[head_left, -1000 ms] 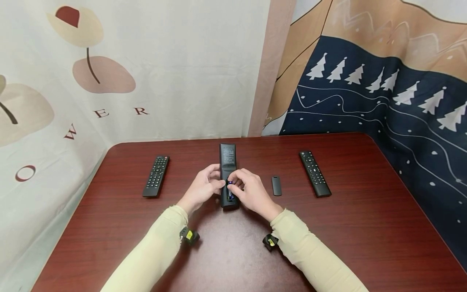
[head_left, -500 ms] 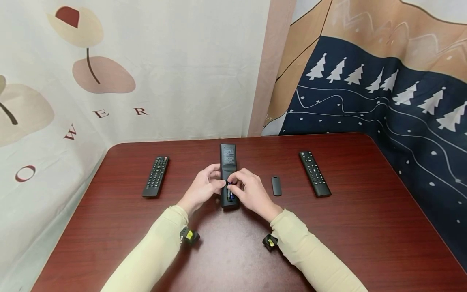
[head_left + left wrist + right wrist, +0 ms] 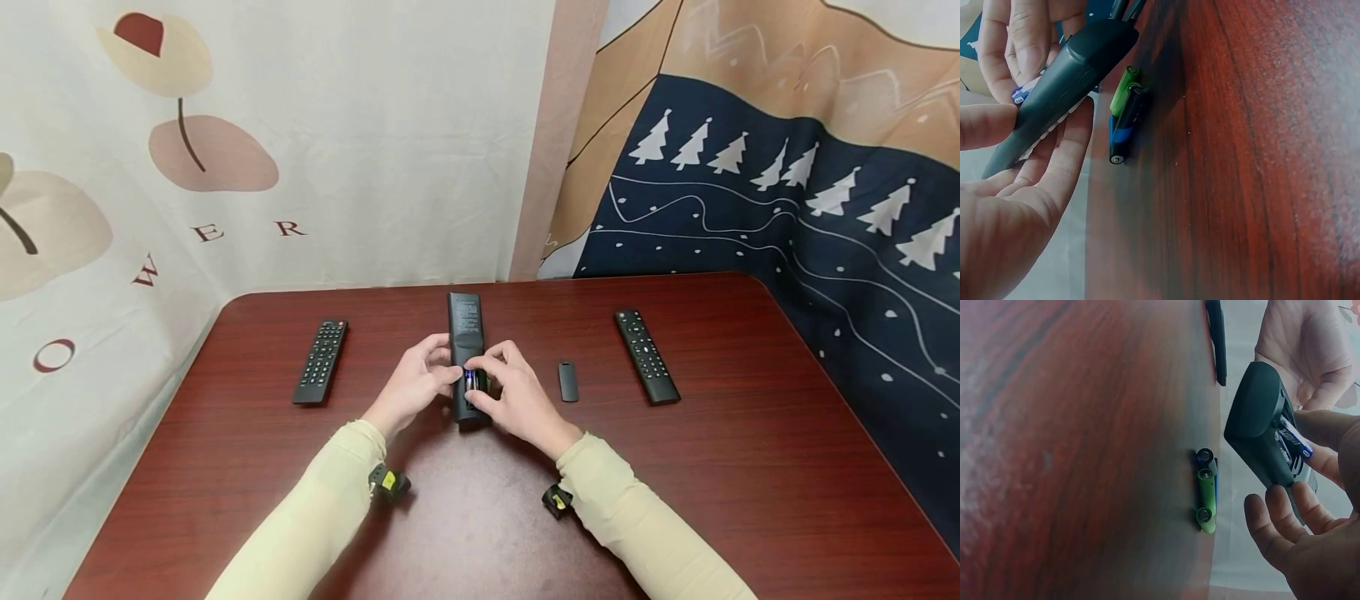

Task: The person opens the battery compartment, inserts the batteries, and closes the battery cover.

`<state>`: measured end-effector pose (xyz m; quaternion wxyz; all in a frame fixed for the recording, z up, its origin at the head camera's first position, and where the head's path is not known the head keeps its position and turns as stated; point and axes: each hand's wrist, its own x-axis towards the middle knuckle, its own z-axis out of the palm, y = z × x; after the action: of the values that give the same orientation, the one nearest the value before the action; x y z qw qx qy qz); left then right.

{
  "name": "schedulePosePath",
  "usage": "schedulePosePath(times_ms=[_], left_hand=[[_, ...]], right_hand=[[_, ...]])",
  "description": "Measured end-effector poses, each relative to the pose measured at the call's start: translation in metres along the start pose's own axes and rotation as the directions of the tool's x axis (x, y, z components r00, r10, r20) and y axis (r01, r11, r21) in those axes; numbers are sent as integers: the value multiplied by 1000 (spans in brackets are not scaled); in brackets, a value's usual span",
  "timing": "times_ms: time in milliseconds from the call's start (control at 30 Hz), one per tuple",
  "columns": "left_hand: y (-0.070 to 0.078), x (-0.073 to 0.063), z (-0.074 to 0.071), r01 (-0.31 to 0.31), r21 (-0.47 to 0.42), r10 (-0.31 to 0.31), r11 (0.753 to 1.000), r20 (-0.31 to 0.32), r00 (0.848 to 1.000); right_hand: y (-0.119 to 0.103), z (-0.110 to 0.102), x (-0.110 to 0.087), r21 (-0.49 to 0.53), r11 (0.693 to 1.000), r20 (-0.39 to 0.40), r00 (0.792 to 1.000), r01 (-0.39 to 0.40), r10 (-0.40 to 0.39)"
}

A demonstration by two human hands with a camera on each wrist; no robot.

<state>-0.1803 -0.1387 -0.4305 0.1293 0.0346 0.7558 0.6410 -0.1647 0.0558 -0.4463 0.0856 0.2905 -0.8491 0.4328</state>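
My left hand (image 3: 412, 385) grips a black remote control (image 3: 466, 321) by its side, thumb on one face and fingers beneath, holding it back-side up above the table. Its battery compartment lies uncovered. My right hand (image 3: 521, 398) pinches a blue and silver battery (image 3: 1296, 439) at the compartment; one end tilts up out of it, as the right wrist view shows. Another battery (image 3: 1283, 450) appears to lie inside, partly hidden. The remaining right fingertips (image 3: 1277, 492) touch the remote's edge. Right of the hand, a small black battery cover (image 3: 568, 382) lies on the table.
Loose batteries, green (image 3: 1125, 87) and black-blue (image 3: 1125, 128), lie on the table below the held remote, which hides them in the head view. Another black remote (image 3: 321, 362) lies at left, and one more remote (image 3: 647, 358) at right. Fabric hangings (image 3: 390, 167) stand behind the table.
The held remote has shifted slightly left and away from me. My right thumb has moved down from the index finger, and more of the battery between them shows.
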Motion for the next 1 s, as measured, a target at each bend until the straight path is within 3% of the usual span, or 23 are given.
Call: schedulePosePath(times_ms=[267,567,1000], left_hand=[[4,0,-1,20,2,-20,1000,-23,1000],[6,1,-1,28,-32,-30,999,-56,998],[7,0,-2,32,-62,-35,998,-55,998]], right_hand=[[0,1,-2,-29,1000,39,999,8,-7],[-4,2,-3,-22,997,138,987,-75,78],[-6,4,-5,-58,998,87,996,12,-7]])
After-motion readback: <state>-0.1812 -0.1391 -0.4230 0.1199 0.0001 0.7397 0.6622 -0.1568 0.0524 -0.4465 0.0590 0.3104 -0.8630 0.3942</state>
